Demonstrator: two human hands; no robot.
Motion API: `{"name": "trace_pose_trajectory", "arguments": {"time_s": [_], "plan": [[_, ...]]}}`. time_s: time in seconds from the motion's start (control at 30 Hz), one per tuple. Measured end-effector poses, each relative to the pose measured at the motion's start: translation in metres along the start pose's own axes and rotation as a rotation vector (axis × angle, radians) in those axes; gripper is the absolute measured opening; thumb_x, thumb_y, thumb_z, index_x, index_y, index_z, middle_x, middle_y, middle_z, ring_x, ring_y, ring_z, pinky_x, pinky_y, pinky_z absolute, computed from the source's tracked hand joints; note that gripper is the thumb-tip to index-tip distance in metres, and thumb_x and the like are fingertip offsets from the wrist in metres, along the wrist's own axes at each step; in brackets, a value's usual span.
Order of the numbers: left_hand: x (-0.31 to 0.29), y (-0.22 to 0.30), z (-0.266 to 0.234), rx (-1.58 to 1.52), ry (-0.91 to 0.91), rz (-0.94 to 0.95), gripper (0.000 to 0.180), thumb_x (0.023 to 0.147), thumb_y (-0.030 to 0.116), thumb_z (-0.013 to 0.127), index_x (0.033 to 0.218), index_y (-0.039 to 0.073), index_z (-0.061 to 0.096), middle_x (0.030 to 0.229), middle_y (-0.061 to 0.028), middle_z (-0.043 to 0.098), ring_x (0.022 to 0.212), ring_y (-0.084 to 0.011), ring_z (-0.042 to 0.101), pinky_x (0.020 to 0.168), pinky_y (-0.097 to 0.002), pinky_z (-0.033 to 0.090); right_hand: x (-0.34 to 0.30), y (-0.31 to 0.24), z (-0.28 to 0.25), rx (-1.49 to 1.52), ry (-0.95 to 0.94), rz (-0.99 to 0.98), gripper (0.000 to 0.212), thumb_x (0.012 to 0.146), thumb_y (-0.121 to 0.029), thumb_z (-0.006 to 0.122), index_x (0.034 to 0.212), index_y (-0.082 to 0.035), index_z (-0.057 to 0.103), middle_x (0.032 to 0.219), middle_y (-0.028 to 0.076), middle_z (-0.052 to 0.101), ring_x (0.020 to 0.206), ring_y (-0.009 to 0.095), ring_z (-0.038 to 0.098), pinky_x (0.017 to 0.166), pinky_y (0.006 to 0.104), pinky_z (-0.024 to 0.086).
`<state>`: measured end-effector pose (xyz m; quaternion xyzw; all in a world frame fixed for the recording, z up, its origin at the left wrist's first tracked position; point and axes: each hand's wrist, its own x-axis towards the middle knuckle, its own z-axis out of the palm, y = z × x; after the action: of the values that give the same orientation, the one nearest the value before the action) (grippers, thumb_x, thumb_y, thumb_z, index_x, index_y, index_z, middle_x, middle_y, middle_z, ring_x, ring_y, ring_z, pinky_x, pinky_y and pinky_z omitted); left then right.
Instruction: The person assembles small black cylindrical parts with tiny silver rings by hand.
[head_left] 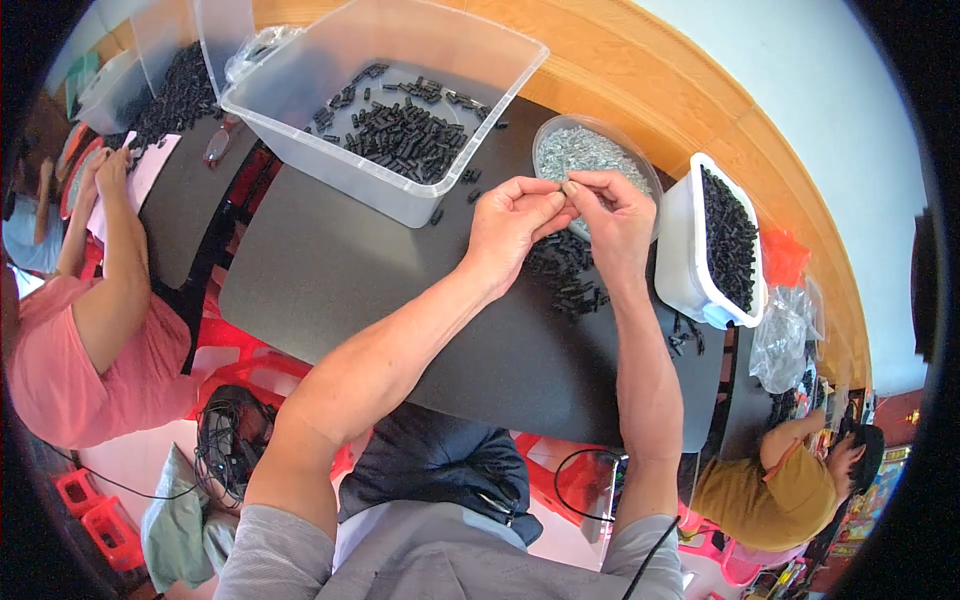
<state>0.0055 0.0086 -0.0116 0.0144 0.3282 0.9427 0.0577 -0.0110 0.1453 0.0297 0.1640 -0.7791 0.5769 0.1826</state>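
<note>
My left hand [513,222] and my right hand [615,215] meet above the table, fingertips pinched together. Something small and dark seems to sit between them, too hidden to name. Just beyond the fingers stands a round clear bowl [548,130] of small shiny silver pieces [590,150]. Loose black plastic parts [570,275] lie in a heap on the dark table [400,270] below my hands. Right of my right hand is a white tub [683,240] filled with small black parts [730,240].
A large clear bin [390,195] with black pieces [405,135] stands at the back left. Clear plastic bags [780,340] and a red bag [785,255] hang past the tub. Co-workers sit left, in a pink shirt [110,350], and right, in a mustard shirt [770,495].
</note>
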Motion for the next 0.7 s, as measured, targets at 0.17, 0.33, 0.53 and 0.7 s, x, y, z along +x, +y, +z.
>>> {"name": "trace_pose_trajectory", "arguments": {"time_s": [0.17, 0.33, 0.53, 0.7], "plan": [[0.0, 0.012, 0.002, 0.448, -0.118, 0.206, 0.035, 0.087, 0.0, 0.076, 0.118, 0.002, 0.061, 0.098, -0.0124, 0.072, 0.087, -0.0186, 0.072, 0.083, -0.0285, 0.058, 0.008, -0.021, -0.016, 0.107, -0.096, 0.135, 0.01, 0.087, 0.002, 0.072, 0.097, 0.003, 0.073, 0.088, 0.008, 0.074, 0.08, 0.01, 0.069, 0.073, 0.0242, 0.055], [-0.003, 0.021, 0.003, 1.075, -0.224, 0.637, 0.052, 0.077, 0.003, 0.081, 0.125, 0.009, 0.062, 0.102, -0.0095, 0.069, 0.091, -0.0211, 0.068, 0.08, -0.0324, 0.056, 0.009, -0.022, -0.026, 0.151, -0.156, 0.206, 0.009, 0.086, 0.003, 0.072, 0.095, 0.002, 0.073, 0.088, 0.007, 0.074, 0.081, 0.011, 0.069, 0.074, 0.0243, 0.054], [0.003, 0.021, -0.004, 1.132, -0.216, 0.786, 0.051, 0.073, 0.004, 0.085, 0.121, 0.008, 0.067, 0.112, -0.0094, 0.068, 0.098, -0.0201, 0.066, 0.082, -0.032, 0.055, 0.01, -0.024, -0.023, 0.121, -0.211, 0.291, 0.012, 0.084, 0.0, 0.074, 0.096, 0.002, 0.072, 0.087, 0.008, 0.074, 0.079, 0.011, 0.068, 0.073, 0.0243, 0.052], [0.004, 0.022, -0.005, 1.184, -0.238, 0.849, 0.052, 0.072, 0.006, 0.085, 0.121, 0.006, 0.067, 0.115, -0.0111, 0.069, 0.105, -0.0267, 0.067, 0.089, -0.0362, 0.054, 0.01, -0.025, -0.022, 0.062, -0.221, 0.319, 0.014, 0.082, -0.001, 0.075, 0.095, 0.0, 0.069, 0.083, 0.007, 0.073, 0.075, 0.009, 0.064, 0.069, 0.0238, 0.049]]}}
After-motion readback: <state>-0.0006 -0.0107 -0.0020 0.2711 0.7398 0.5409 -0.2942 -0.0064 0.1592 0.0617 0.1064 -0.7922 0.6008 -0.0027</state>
